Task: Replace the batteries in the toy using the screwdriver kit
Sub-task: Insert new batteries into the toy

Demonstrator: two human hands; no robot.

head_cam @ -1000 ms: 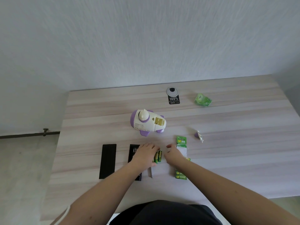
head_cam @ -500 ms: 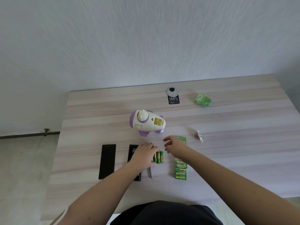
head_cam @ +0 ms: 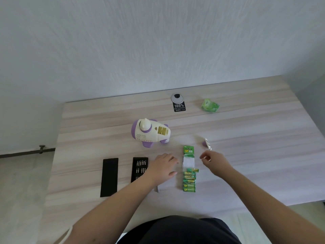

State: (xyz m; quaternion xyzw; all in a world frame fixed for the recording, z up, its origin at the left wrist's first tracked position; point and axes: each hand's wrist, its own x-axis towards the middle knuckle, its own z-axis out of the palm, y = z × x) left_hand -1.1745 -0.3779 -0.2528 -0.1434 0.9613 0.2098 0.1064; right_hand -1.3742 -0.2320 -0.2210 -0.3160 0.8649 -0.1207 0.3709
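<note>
The white and purple toy (head_cam: pixel 149 132) lies on its side on the wooden table (head_cam: pixel 255 131), its battery bay (head_cam: pixel 162 132) uncovered with gold contacts showing. The small purple and white bay cover (head_cam: pixel 206 143) lies to the right of it. A green battery pack (head_cam: pixel 189 167), partly torn, sits between my hands. My left hand (head_cam: pixel 164 167) rests palm down with curled fingers over the spot where loose batteries lay; they are hidden. My right hand (head_cam: pixel 213 160) hovers just below the cover, fingers loosely apart, holding nothing. A grey screwdriver (head_cam: pixel 157 189) peeks from under my left forearm.
The open black bit tray (head_cam: pixel 139 169) and its black lid (head_cam: pixel 109 176) lie left of my left hand. At the back are a cable grommet (head_cam: pixel 177 98), a black label (head_cam: pixel 179 107) and a crumpled green wrapper (head_cam: pixel 210 105). The table's left edge drops to the floor.
My right hand has moved right, from the battery pack to a spot just below the bay cover. My left hand has slid right over the loose batteries, which no longer show.
</note>
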